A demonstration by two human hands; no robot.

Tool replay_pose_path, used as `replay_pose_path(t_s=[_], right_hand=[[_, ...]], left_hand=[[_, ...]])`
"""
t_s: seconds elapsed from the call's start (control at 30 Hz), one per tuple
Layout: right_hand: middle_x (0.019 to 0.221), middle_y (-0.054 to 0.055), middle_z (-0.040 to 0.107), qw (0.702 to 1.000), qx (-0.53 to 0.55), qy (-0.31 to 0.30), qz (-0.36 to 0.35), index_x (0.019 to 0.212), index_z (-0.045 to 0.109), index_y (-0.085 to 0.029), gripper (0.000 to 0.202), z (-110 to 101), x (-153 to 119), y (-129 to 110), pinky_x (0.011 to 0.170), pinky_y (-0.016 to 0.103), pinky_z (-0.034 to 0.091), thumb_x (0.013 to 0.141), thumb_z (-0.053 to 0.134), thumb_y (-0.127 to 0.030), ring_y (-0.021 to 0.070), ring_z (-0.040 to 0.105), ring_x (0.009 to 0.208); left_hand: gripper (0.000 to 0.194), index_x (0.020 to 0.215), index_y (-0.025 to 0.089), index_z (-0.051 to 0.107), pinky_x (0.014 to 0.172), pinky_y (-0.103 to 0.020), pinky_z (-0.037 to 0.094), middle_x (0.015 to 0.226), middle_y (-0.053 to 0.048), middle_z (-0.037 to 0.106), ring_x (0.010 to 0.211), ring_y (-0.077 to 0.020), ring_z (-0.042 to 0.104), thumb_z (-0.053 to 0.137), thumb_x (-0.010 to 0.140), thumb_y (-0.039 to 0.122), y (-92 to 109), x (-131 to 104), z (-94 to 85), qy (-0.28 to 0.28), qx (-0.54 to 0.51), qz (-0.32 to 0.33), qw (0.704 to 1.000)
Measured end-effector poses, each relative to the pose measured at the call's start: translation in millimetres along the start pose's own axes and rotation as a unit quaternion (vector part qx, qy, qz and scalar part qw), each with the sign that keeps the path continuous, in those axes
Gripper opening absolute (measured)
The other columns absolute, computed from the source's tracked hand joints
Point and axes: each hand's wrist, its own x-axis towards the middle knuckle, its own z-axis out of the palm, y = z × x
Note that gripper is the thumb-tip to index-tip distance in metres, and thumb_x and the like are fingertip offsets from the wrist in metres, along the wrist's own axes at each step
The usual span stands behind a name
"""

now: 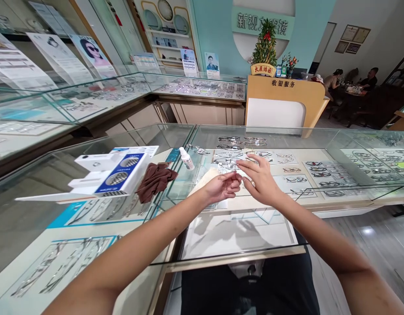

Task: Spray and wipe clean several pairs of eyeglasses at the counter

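My left hand (223,185) is above the glass counter, palm turned up, with thumb and forefinger pinched together and the other fingers curled. Whatever sits in the pinch is too small to make out. Close beside it on the right, my right hand (259,178) has its fingers apart, and nothing shows in it. A pale cloth (205,180) lies under and left of my left hand. Further left stand a white spray bottle (186,159), slightly tilted in view, and a crumpled brown cloth (156,180). Clear-framed glasses (226,161) show just beyond my hands.
A white and blue cardboard box (118,175) rests on the left counter. Rows of eyeglasses (326,175) fill the display case at right. The glass counter edge (235,253) runs before my body. Behind is a cashier desk (283,87); people sit far right.
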Motion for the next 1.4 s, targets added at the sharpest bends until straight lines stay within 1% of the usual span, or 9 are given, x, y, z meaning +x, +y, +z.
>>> replay_pose_path(t_s=[0.23, 0.43, 0.6, 0.73, 0.93, 1.03, 1.13, 1.23, 1.4], right_hand=[[0.155, 0.009, 0.069, 0.997, -0.076, 0.004, -0.032, 0.149, 0.066, -0.025, 0.05, 16.4, -23.7, -1.5, 0.125, 0.062, 0.032, 0.102, 0.05, -0.026, 0.0388, 0.043, 0.154], [0.158, 0.007, 0.068, 0.992, -0.106, -0.007, -0.06, 0.148, 0.066, -0.025, 0.049, 20.3, -28.8, 2.3, 0.127, 0.058, 0.03, 0.102, 0.05, -0.029, 0.0371, 0.045, 0.154], [0.157, 0.009, 0.068, 0.991, -0.103, 0.008, -0.082, 0.152, 0.063, -0.02, 0.053, 21.0, -29.4, 3.6, 0.127, 0.056, 0.03, 0.102, 0.048, -0.033, 0.0374, 0.045, 0.154], [0.158, 0.008, 0.067, 0.992, -0.096, 0.005, -0.086, 0.146, 0.067, -0.022, 0.05, 22.4, -29.0, 7.1, 0.126, 0.058, 0.031, 0.1, 0.049, -0.033, 0.0378, 0.045, 0.154], [0.157, 0.009, 0.068, 0.991, -0.078, 0.016, -0.107, 0.15, 0.064, -0.022, 0.055, 24.5, -30.3, 9.0, 0.123, 0.058, 0.036, 0.098, 0.05, -0.033, 0.0375, 0.048, 0.151], [0.152, 0.009, 0.071, 0.995, -0.042, 0.036, -0.082, 0.147, 0.067, -0.026, 0.053, 25.8, -29.9, 10.1, 0.12, 0.059, 0.039, 0.096, 0.054, -0.033, 0.0378, 0.052, 0.147], [0.13, 0.011, 0.079, 0.992, 0.053, 0.11, 0.019, 0.117, 0.079, -0.028, 0.032, 27.0, -25.1, 13.4, 0.113, 0.057, 0.045, 0.096, 0.054, -0.032, 0.0348, 0.064, 0.128], [0.099, 0.008, 0.077, 0.949, 0.255, 0.1, 0.158, 0.088, 0.076, -0.027, 0.022, 27.8, -17.0, 16.9, 0.097, 0.049, 0.051, 0.095, 0.058, -0.038, 0.0286, 0.068, 0.101], [0.081, 0.001, 0.073, 0.791, 0.541, -0.016, 0.284, 0.076, 0.073, -0.025, 0.025, 31.9, -9.9, 17.4, 0.09, 0.04, 0.049, 0.081, 0.078, -0.048, 0.0223, 0.066, 0.087]], left_hand=[[0.038, 0.072, 0.02, 0.046, 0.048, -0.022, 0.021, 0.068, 0.003, 0.032, 0.056, -0.01, 0.024, 0.077, 0.085, 0.038, -8.6, -5.1, 4.6, -0.018, -0.051, 0.011, 0.998], [0.035, 0.077, 0.02, 0.052, 0.049, -0.021, 0.023, 0.069, 0.002, 0.036, 0.057, -0.0101, 0.03, 0.081, 0.083, 0.04, -11.8, -8.8, 2.4, -0.036, -0.065, -0.03, 0.997], [0.033, 0.077, 0.019, 0.056, 0.055, -0.023, 0.039, 0.075, 0.001, 0.049, 0.058, -0.0087, 0.039, 0.084, 0.08, 0.036, -11.5, -9.4, 3.4, -0.014, -0.084, -0.022, 0.996], [0.031, 0.081, 0.018, 0.061, 0.064, -0.026, 0.048, 0.079, -0.001, 0.057, 0.067, -0.012, 0.052, 0.085, 0.08, 0.038, -13.0, -7.7, 1.5, 0.044, -0.063, 0.003, 0.997], [0.054, 0.076, 0.018, 0.059, 0.06, -0.023, 0.042, 0.075, 0.0, 0.057, 0.068, -0.0112, 0.051, 0.098, 0.065, 0.053, -15.6, -5.3, -7.7, 0.028, -0.004, 0.051, 0.998], [0.06, 0.075, 0.017, 0.059, 0.061, -0.025, 0.043, 0.073, 0.001, 0.057, 0.066, -0.0108, 0.053, 0.099, 0.062, 0.06, -11.9, -5.2, -9.5, 0.025, 0.044, 0.067, 0.996], [0.061, 0.079, 0.017, 0.061, 0.058, -0.025, 0.04, 0.074, 0.0, 0.06, 0.062, -0.0099, 0.052, 0.097, 0.064, 0.064, -5.6, -4.9, -8.1, 0.03, 0.099, 0.1, 0.99], [0.058, 0.079, 0.017, 0.062, 0.058, -0.026, 0.04, 0.071, 0.0, 0.062, 0.061, -0.0108, 0.052, 0.094, 0.067, 0.063, -1.3, -4.0, -6.1, 0.052, 0.198, 0.14, 0.969], [0.051, 0.083, 0.019, 0.062, 0.059, -0.026, 0.043, 0.067, 0.002, 0.061, 0.061, -0.013, 0.056, 0.09, 0.072, 0.06, -5.3, -2.0, -6.0, 0.086, 0.304, 0.176, 0.932]])
